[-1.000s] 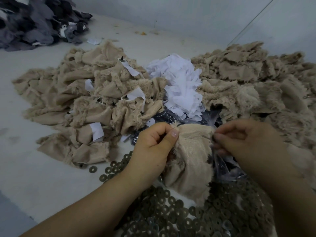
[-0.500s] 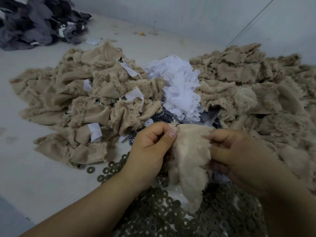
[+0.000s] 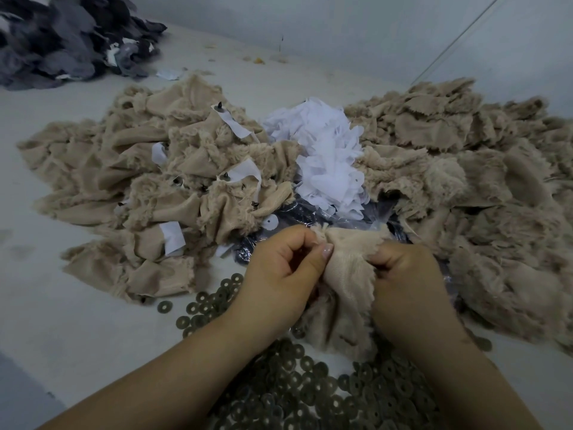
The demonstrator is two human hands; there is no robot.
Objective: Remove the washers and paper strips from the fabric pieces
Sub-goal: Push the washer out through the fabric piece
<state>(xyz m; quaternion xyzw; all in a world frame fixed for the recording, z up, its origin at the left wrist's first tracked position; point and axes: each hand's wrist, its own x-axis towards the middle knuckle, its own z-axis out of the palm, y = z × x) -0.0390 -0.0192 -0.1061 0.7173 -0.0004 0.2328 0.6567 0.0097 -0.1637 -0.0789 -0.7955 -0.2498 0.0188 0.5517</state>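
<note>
Both hands work one beige fabric piece (image 3: 347, 274), held just above the washer heap (image 3: 310, 395) at the near edge; left hand (image 3: 279, 274) has fingers curled, thumb pinching the piece's upper left edge; right hand (image 3: 403, 280) grips the right edge, fingers folded into the cloth. Change since a second ago: the right hand has moved from an open-fingered pinch at the edge to a closed fist on the fabric; the piece is now bunched tighter between the two hands. Judgement: fastener being worked loose, not yet free; no washer or strip visible on this piece. Untreated pile (image 3: 173, 187) at left with paper strips (image 3: 245, 175) attached; removed strips (image 3: 325, 156) heaped centre; finished pile (image 3: 465, 169) right.
</note>
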